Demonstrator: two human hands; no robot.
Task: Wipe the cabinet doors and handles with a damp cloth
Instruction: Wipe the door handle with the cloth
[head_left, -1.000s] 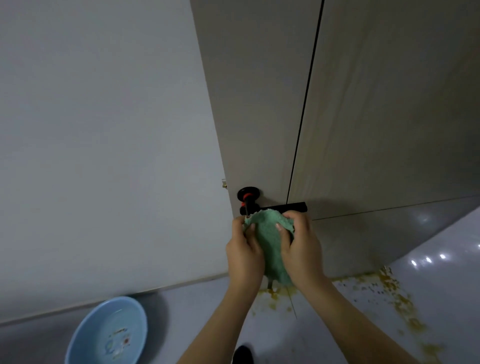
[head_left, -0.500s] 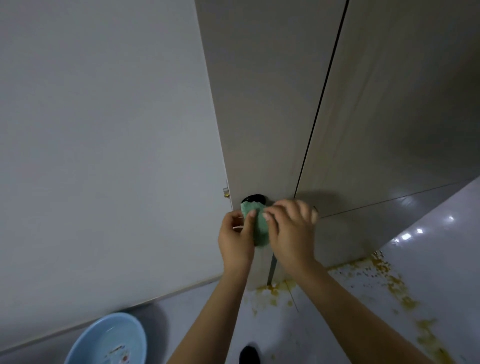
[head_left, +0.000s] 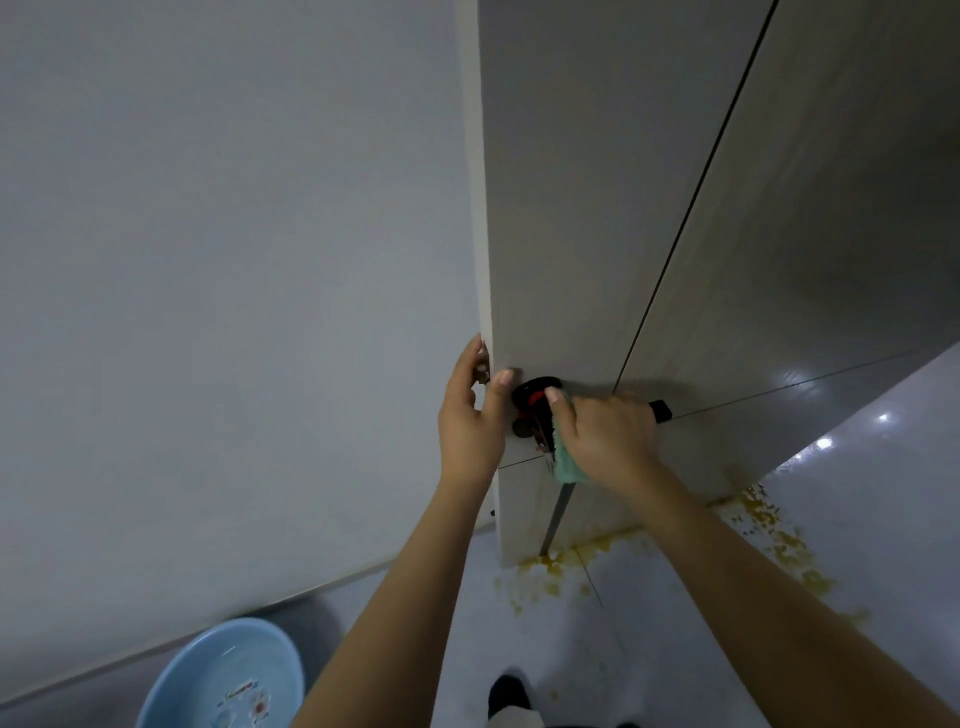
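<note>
The green cloth (head_left: 563, 465), a second ago held in both hands below the black handle (head_left: 535, 402), is now wrapped over it under the right hand (head_left: 605, 441); the left hand (head_left: 470, 415) has shifted beside the handle and grips the door edge (head_left: 485, 291), so the handle wipe seems begun.

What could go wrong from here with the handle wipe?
1. The left hand grips the pale door's free edge, fingers wrapped round it: they could get pinched if the door swings shut.
2. The right hand presses the green cloth on the black lever handle; pushing down may unlatch it.
3. Yellow stains spatter the glossy floor by the feet, and a blue plastic basin sits close behind: possible slip or trip.
</note>
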